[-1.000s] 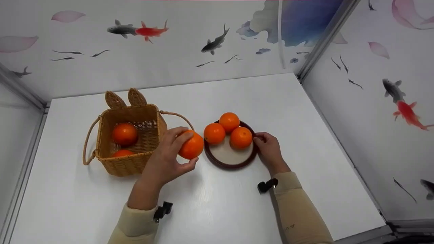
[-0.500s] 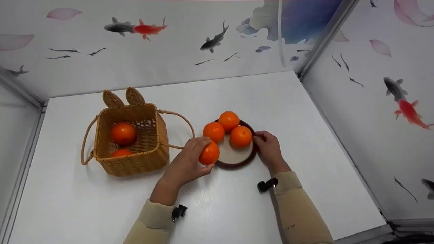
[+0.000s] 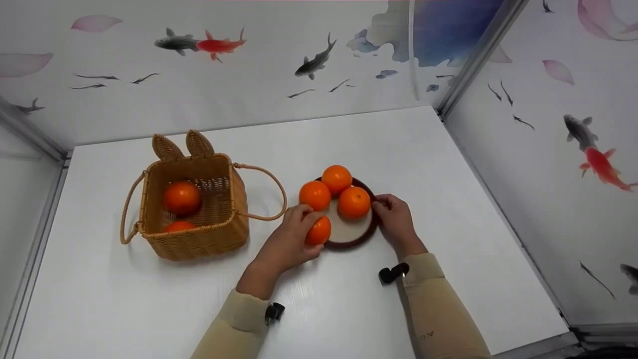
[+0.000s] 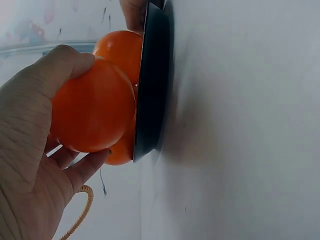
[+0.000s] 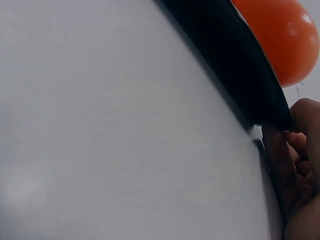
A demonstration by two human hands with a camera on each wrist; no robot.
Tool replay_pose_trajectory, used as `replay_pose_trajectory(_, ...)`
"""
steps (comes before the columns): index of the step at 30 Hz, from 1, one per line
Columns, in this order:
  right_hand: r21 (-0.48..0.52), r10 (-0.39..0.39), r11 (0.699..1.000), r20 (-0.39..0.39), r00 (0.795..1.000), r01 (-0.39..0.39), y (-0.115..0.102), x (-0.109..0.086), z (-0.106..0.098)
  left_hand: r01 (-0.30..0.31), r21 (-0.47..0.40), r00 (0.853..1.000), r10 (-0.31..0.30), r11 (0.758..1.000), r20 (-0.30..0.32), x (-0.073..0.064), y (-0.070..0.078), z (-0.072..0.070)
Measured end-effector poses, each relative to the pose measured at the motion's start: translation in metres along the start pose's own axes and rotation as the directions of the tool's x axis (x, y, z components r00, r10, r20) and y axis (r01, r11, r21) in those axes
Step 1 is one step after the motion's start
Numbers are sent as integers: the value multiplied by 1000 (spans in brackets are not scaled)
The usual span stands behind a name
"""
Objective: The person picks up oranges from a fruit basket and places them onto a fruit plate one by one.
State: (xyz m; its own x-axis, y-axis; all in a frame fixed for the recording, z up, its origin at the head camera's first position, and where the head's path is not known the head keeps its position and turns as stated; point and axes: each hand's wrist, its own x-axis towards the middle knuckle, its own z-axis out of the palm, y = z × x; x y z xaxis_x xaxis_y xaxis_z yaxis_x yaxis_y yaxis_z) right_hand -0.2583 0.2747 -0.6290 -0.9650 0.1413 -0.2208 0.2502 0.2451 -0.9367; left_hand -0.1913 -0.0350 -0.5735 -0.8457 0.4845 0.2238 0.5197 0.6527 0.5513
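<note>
My left hand (image 3: 290, 240) grips an orange (image 3: 319, 231) at the front left rim of a dark-rimmed plate (image 3: 351, 245). In the left wrist view, thumb and fingers curl round that orange (image 4: 95, 107), which is at the plate's edge. Whether it touches the plate's surface I cannot tell. Three more oranges sit on the plate: one at the back (image 3: 337, 179), one at the left (image 3: 314, 195) and one at the right (image 3: 354, 203). With thumb and fingers, my right hand (image 3: 397, 222) pinches the plate's right rim, as the plate's dark side (image 5: 240, 65) shows in the right wrist view.
Left of the plate stands a wicker basket (image 3: 199, 243) with two ear shapes and loop handles. Inside it lie an orange (image 3: 182, 197) and another orange (image 3: 179, 226), partly hidden by the front wall. Painted walls border the white table (image 3: 339, 309) behind and at the sides.
My left hand has carried its orange rightward and slightly toward me, from beside the basket's handle to the plate's front left edge. My right hand has stayed on the rim.
</note>
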Motion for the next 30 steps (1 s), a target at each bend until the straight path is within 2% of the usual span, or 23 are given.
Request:
replay_pose_trajectory(9,-57,-43,998,-35,998,41,2,1,1,22,2,999,-22,1000,34,7,4,8)
replay_pose_trajectory(20,-54,-14,998,-12,1000,13,1,0,1,65,30,997,-66,997,32,12,8,16)
replay_pose_trajectory(24,-40,3,999,-6,1000,-3,-1,-1,1,70,17,996,-71,997,45,13,8,17)
replay_pose_trajectory(30,-30,-12,999,-13,1000,12,0,0,0,63,-2,997,-63,998,37,14,7,18)
